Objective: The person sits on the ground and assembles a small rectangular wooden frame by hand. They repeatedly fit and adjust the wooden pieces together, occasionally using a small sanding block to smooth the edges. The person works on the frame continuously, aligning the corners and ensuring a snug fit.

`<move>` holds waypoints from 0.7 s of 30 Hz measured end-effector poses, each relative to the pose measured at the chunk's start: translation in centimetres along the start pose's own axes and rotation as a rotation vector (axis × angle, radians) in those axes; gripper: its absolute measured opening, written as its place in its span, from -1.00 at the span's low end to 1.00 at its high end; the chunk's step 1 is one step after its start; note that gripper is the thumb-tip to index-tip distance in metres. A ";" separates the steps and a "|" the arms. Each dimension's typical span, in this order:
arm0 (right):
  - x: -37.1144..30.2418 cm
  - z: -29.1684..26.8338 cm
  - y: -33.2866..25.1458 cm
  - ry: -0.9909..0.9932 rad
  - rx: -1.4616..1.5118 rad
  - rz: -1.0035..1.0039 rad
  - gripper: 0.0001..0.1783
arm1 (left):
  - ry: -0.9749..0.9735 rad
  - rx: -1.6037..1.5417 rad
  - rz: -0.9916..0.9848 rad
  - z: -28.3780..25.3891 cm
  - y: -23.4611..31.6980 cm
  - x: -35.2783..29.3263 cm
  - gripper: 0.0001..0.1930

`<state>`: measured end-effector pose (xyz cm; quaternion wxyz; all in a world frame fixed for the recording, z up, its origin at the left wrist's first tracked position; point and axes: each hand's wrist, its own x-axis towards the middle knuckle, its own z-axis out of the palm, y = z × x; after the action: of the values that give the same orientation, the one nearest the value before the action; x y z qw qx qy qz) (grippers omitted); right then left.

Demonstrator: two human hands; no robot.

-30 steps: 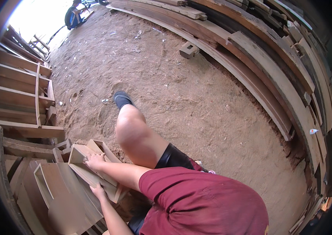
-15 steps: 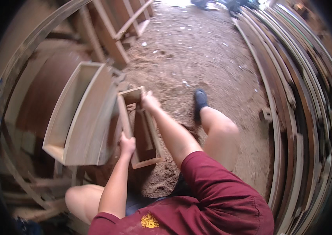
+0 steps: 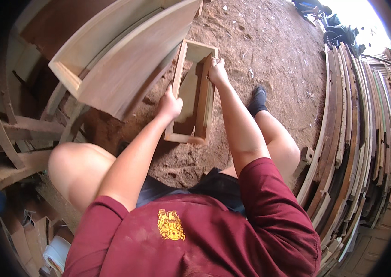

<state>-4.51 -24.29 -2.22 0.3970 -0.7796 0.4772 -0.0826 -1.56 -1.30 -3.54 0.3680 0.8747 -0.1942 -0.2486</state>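
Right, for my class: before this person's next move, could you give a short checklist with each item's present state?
1. Left hand on the pale, rectangular wooden frame: ok, gripping its left side.
2. Right hand on the frame: ok, gripping its right side.
3. Frame apart from the large, light-brown open wooden box: cannot tell; their edges appear close.
4. Frame apart from the stacked long wooden planks: ok, they lie off to the right.
5. Frame's underside sound: cannot tell, hidden.
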 end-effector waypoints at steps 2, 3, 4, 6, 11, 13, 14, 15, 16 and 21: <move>-2.9 0.0 0.9 -0.006 -0.039 -0.010 -0.14 | -0.005 -0.071 0.019 -0.1 0.1 0.0 -0.24; -4.3 -0.6 1.9 -0.023 -0.029 -0.016 -0.13 | -0.026 -0.065 0.022 -0.3 1.0 -0.1 -0.23; -6.1 -0.5 2.5 -0.022 -0.060 -0.021 -0.12 | -0.041 -0.053 0.010 -0.4 1.2 -0.2 -0.23; -10.2 -0.4 3.5 -0.017 -0.118 -0.034 -0.11 | -0.058 -0.054 0.004 -0.7 1.4 -0.7 -0.22; -18.8 -0.1 6.7 -0.135 -0.172 -0.040 -0.12 | -0.028 -0.092 0.026 -0.7 0.2 -0.3 -0.20; -20.4 -0.3 9.4 -0.123 -0.167 -0.052 -0.15 | -0.031 -0.092 0.035 -0.3 0.7 -0.2 -0.20; -20.6 -1.0 11.0 -0.115 -0.146 -0.039 -0.17 | -0.051 -0.094 0.032 -0.1 1.3 -0.5 -0.20; -21.1 -1.5 11.0 -0.166 -0.071 0.016 -0.21 | -0.064 -0.090 0.020 -0.2 1.3 -0.5 -0.19; -21.9 -2.0 9.6 -0.226 0.000 0.066 -0.23 | -0.051 -0.091 0.016 -0.5 0.7 -0.3 -0.19; -21.1 -4.3 10.5 -0.265 0.215 0.135 -0.58 | -0.100 -0.077 -0.018 -1.1 1.4 -0.8 -0.18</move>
<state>-24.98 -11.94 -1.37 0.5420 -0.7031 0.4603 -0.0031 -1.78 -1.21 -1.65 0.3892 0.8480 -0.1948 -0.3025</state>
